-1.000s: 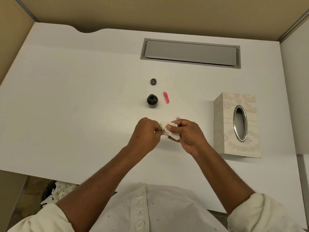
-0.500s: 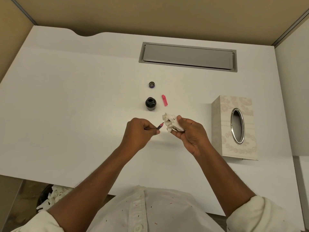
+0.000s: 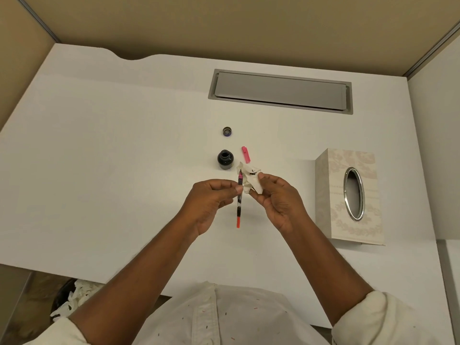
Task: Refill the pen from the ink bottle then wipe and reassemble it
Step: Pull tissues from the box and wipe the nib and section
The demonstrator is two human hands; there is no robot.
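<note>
On my feed the left hand [image 3: 211,202] had the pen [image 3: 239,200] pinched around its middle between thumb and fingertips, held up over the desk [image 3: 124,170]. The nib end pointed far and the red end pointed near. The right hand [image 3: 278,202] was clenched round a crumpled tissue [image 3: 251,179] with dark ink blots on it, right beside the nib. I couldn't tell if the two were actually touching.

Just past the hands sat the bottle [image 3: 225,159], open and upright, with its cap [image 3: 227,131] lying a bit farther off by itself. A pink piece [image 3: 246,154] lay flat just right of the bottle, close to the tissue's far edge, so that spot was pretty crowded. A tissue box [image 3: 348,195] stood off to the right, well apart from the hands. A grey hatch [image 3: 280,92] sat in the desk at the far side. Down at the near left, under the desk edge, there was a bin [image 3: 74,295] with wadded tissues in it.
</note>
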